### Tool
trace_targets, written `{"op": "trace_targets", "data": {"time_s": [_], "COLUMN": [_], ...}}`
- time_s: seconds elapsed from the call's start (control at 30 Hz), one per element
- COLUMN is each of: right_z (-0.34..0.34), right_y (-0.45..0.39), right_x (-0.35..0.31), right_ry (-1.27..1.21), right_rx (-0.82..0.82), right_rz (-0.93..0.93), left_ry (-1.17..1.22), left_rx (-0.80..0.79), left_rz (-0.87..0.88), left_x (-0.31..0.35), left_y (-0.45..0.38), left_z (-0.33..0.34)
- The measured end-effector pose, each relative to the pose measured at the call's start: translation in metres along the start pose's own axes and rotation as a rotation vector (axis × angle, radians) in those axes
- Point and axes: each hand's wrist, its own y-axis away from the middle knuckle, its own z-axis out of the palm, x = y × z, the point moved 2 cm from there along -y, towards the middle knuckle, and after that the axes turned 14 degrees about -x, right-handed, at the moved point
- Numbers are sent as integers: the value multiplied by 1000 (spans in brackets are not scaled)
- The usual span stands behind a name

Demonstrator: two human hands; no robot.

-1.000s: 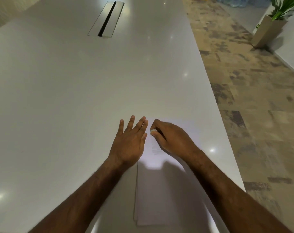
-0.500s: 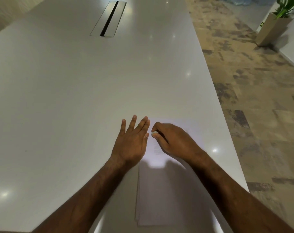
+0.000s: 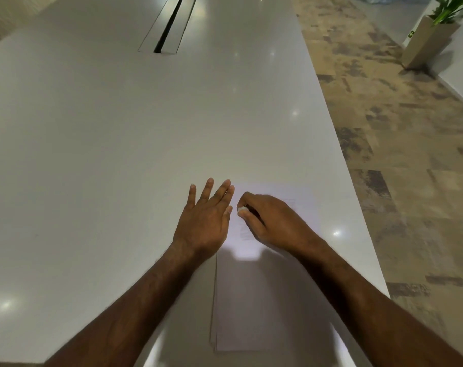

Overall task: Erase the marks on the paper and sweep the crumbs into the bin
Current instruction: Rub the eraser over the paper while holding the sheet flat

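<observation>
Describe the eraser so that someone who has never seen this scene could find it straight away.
Start at the long pale table and go to the sheet of paper near its right edge, closest to the camera. The right hand rests on the far part of that sheet, beside the flat left hand. The eraser is the small white lump pinched at the right hand's fingertips, the only white bit in its grip.

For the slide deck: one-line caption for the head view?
Right hand pinches a small white eraser on the paper while the left hand lies flat beside it on the table.

Single head view, looking forward-down along table (image 3: 119,154), close over hands.
</observation>
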Motion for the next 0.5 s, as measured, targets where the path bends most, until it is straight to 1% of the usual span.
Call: {"op": "trace_targets", "data": {"time_s": [0.1,0.33,0.5], "right_z": [5,-4,8], "right_y": [9,-19,-2], "right_x": [-2,1,-4], "right_ry": [-18,29,18], "right_rx": [-49,67,45], "right_rz": [9,81,46], "left_ry": [6,-13,15], "left_rx": [2,-2,9], "left_rz": [12,3,0], "left_x": [0,-1,0], "left_y": [1,0,0], "left_z": [0,0,2]}}
